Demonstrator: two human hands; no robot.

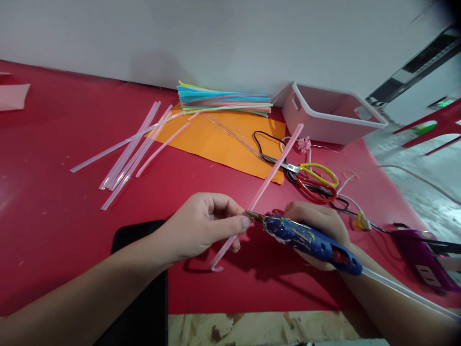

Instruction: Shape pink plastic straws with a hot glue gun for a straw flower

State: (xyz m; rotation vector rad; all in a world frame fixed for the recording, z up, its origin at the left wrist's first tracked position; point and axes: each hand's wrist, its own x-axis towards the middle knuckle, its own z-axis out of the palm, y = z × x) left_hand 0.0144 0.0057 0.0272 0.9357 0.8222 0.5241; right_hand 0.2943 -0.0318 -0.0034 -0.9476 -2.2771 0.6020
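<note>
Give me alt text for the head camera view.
A person's right hand holds a blue glue gun, its nozzle at the fingertips of the left hand, which holds a slender pink strip over a red table. Beyond lie multicoloured pipe cleaners, orange paper, scissors, translucent strips and a pale bin.

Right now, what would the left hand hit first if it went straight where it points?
The left hand would probably meet the nozzle of the blue glue gun first, though depth is unclear.
</note>
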